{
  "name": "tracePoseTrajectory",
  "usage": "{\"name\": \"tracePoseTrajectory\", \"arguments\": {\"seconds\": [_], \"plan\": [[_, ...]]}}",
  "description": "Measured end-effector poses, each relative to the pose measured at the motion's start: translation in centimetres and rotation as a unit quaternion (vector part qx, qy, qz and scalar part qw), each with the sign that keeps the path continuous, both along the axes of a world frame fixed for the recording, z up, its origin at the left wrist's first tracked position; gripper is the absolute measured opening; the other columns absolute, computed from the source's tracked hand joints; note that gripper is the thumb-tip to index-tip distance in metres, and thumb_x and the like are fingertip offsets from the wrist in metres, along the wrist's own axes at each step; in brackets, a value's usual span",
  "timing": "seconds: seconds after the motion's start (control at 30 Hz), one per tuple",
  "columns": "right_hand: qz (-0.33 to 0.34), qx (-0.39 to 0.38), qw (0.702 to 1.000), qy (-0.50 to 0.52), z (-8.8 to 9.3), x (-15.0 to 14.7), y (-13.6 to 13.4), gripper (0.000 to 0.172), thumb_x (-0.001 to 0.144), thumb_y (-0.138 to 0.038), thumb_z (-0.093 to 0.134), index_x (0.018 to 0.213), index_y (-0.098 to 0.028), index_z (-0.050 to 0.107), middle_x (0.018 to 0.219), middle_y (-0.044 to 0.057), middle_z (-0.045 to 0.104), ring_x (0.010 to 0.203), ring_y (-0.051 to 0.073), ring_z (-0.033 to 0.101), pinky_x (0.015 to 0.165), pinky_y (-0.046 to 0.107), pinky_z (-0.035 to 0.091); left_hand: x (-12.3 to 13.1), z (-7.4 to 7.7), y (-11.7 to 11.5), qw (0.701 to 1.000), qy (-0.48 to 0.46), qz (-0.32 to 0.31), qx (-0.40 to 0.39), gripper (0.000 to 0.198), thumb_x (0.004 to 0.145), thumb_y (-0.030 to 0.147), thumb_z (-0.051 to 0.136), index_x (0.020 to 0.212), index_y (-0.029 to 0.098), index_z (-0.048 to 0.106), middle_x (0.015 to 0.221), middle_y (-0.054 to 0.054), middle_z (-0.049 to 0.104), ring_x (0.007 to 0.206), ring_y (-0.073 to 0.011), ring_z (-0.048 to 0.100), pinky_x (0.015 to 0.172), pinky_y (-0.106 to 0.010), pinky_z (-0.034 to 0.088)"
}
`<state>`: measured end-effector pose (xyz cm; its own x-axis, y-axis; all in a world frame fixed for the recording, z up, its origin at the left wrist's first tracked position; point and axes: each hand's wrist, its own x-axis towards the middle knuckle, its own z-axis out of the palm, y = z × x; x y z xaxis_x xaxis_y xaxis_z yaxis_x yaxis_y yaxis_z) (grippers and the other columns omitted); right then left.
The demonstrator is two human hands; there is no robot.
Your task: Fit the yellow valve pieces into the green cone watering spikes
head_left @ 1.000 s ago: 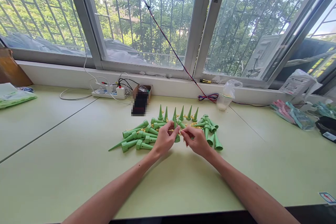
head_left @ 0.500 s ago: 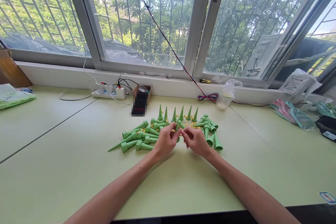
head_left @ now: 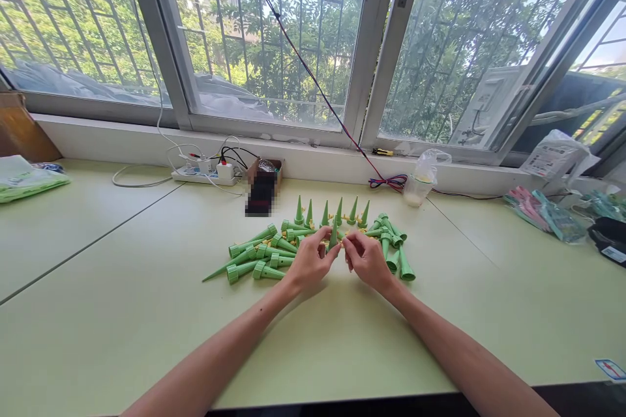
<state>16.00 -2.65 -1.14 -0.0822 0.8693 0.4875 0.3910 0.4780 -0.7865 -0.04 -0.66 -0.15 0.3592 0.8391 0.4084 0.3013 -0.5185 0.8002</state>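
My left hand and my right hand meet over the middle of a pale green table. Between their pinched fingertips stands one green cone-shaped spike, point up; both hands grip it. To the left of my hands lies a heap of green spikes on their sides. Another heap of spikes lies to the right. Behind my hands a row of upright spikes stands on the table, with small yellow parts scattered among them.
A white power strip with cables sits near the window sill, beside a small box. A plastic bag with a cup stands further right. Packets lie at the far right, a green bag at the far left.
Both hands have moved slightly away from me, towards the upright row. The held spike has turned more upright and risen a little between my fingers.
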Motion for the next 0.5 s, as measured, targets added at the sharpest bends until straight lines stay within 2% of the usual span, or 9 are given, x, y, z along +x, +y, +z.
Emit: {"name": "tracePoseTrajectory", "arguments": {"seconds": [0.07, 0.2, 0.33, 0.5], "plan": [[-0.002, -0.002, 1.000, 0.014, -0.09, -0.01, 0.07, 0.024, 0.094, -0.036, 0.048, 0.080, -0.019, 0.054, 0.054, -0.004, 0.053, 0.039, 0.010, 0.050, 0.044, 0.022, 0.040, 0.02, 0.05, -0.01, 1.000, -0.002, -0.008, -0.008, 0.020, 0.085, 0.035, 0.056, 0.094, 0.017, 0.055, 0.067, 0.004, 0.051, 0.046, -0.0067, 0.035, 0.045, -0.020, 0.028], [-0.002, -0.006, 0.999, 0.035, -0.25, 0.02, 0.16, 0.024, 0.094, -0.037, 0.048, 0.080, -0.019, 0.054, 0.054, -0.004, 0.053, 0.039, 0.009, 0.049, 0.042, 0.021, 0.040, 0.03, -0.05, 0.23, 0.999, -0.027, -0.030, -0.024, 0.018, 0.086, 0.035, 0.055, 0.087, 0.016, 0.056, 0.071, 0.002, 0.054, 0.051, -0.0075, 0.042, 0.049, -0.021, 0.034], [-0.002, -0.006, 0.999, 0.044, -0.36, 0.05, 0.17, 0.024, 0.094, -0.038, 0.049, 0.080, -0.019, 0.054, 0.054, -0.004, 0.053, 0.039, 0.009, 0.049, 0.042, 0.021, 0.040, -0.01, -0.13, 0.44, 0.997, -0.044, -0.051, -0.041, 0.019, 0.086, 0.034, 0.055, 0.081, 0.015, 0.056, 0.070, 0.002, 0.052, 0.052, -0.0074, 0.043, 0.048, -0.021, 0.034], [0.005, -0.010, 0.998, 0.057, -0.35, 0.00, 0.14, 0.022, 0.093, -0.038, 0.050, 0.083, -0.019, 0.055, 0.054, -0.004, 0.053, 0.039, 0.010, 0.048, 0.041, 0.021, 0.040, -0.05, 0.17, 0.34, 0.995, -0.057, -0.065, -0.051, 0.016, 0.085, 0.031, 0.057, 0.082, 0.015, 0.058, 0.074, 0.000, 0.056, 0.054, -0.0081, 0.045, 0.050, -0.021, 0.036]]}}
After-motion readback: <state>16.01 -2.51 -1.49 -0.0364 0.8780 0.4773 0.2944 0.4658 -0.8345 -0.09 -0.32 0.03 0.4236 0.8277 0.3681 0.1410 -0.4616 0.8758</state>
